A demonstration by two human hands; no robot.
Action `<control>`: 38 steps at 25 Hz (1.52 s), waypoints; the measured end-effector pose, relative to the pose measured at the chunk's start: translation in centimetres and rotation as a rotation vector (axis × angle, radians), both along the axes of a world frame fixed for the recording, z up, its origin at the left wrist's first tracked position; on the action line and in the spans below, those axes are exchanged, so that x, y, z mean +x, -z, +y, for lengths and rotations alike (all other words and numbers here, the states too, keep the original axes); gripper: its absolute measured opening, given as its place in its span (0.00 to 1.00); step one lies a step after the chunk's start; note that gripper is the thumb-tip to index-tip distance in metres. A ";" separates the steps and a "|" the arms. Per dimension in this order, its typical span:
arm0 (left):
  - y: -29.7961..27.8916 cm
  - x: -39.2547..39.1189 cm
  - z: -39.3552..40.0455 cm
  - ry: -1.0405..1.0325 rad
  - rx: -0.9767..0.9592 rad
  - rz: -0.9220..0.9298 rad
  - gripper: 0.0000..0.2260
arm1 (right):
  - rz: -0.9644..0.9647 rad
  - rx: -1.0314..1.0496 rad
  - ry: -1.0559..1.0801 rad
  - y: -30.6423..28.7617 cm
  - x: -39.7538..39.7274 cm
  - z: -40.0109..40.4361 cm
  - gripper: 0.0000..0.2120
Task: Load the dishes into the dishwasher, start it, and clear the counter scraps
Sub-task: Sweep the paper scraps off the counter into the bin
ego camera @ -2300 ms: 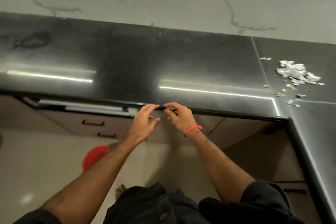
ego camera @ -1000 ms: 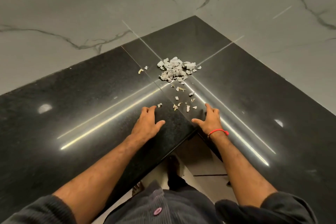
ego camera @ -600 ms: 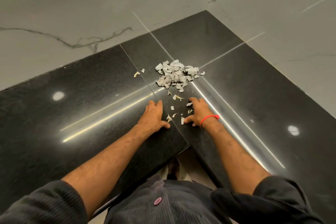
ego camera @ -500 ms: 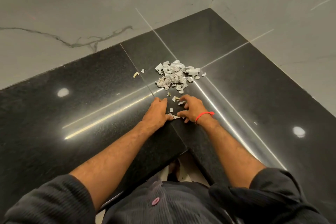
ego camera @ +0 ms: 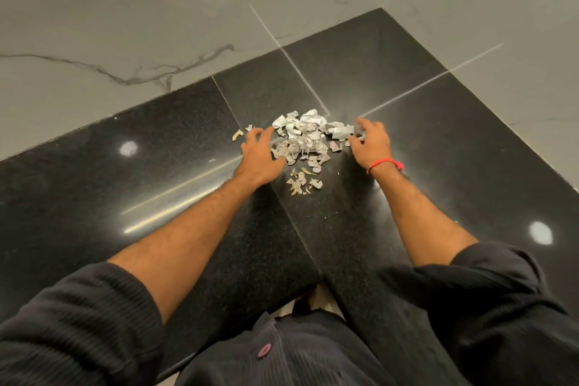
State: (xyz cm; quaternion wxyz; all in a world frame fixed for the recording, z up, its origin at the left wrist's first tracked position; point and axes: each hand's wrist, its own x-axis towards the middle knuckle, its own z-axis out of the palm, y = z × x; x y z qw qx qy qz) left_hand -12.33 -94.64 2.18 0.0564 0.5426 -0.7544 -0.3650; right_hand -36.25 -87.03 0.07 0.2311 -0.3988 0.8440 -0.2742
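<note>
Grey scraps [ego camera: 303, 138] (heaped) between hands

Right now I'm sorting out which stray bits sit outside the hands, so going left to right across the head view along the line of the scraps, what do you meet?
Lone yellowish scrap → left hand → main scrap pile → right hand → red wrist thread.

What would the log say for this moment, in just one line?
step: gather scraps | left hand: open, left of scrap pile | right hand: open, right of pile | surface: black counter
</note>
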 end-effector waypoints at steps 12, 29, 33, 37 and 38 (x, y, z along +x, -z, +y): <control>0.6 -3.2 -5.3 0.037 -0.031 -0.100 0.26 | 0.033 0.043 -0.171 0.0 1.1 -5.7 0.21; 1.7 1.9 -5.4 0.187 -0.080 -0.097 0.17 | 0.034 0.056 -0.300 1.7 5.5 -2.4 0.15; 0.9 3.7 -5.2 0.288 -0.056 -0.055 0.31 | -0.051 -0.013 -0.289 -0.3 4.0 -0.7 0.18; 0.1 4.6 -5.6 0.539 0.035 -0.310 0.64 | 0.073 0.395 -0.556 -1.5 2.6 0.4 0.64; 0.2 3.9 -5.4 0.592 0.038 -0.344 0.67 | 0.121 0.424 -0.631 -1.3 3.2 -0.2 0.69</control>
